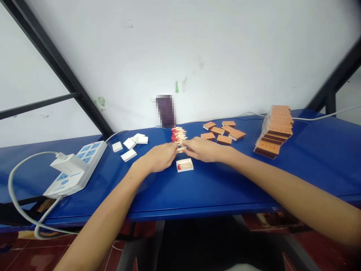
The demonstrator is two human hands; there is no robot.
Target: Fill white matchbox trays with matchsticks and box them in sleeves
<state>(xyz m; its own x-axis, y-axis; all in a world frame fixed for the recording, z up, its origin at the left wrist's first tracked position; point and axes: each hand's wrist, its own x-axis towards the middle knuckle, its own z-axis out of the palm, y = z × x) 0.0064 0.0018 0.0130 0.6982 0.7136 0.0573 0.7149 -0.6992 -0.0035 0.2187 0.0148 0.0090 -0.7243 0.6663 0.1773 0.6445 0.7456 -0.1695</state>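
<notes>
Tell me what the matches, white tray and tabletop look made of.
Matches: probably matte wood, going by pale, straight sticks. White tray: likely thin matte card, given its slim walls. Tabletop: glossy blue, soft reflections showing; perhaps painted metal or laminate, unclear which.

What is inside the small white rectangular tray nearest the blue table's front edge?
A few thin wooden red-headed matches lie inside the small white rectangular tray, heads toward the left. Part of the tray shows bare; whatever the matches cover cannot be seen.
</notes>
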